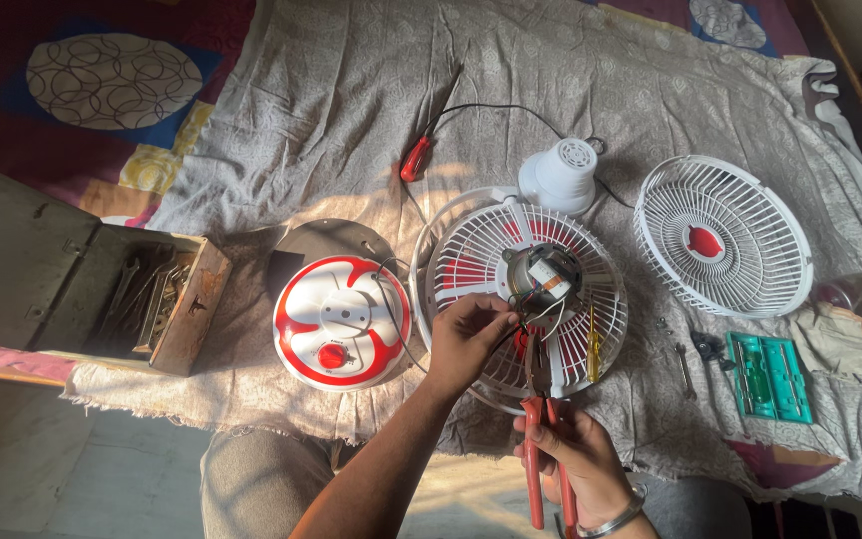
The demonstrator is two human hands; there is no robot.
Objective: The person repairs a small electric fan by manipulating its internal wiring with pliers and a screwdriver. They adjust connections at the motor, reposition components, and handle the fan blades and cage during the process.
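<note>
pliers [541,419] with red handles sit clenched in the right hand [576,454], tips at the wires [541,314] under the fan motor [543,274]. left hand [466,334] pinches those wires over the rear grille [521,294], just beside the red-white fan base [341,319]; bare cloth [351,100] lies beyond.

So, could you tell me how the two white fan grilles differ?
The middle grille has the motor mounted in it; the right grille has only a red centre cap. The left hand and pliers work at the middle one; the right one lies untouched. Both are round, ribbed and lie on the cloth.
</note>
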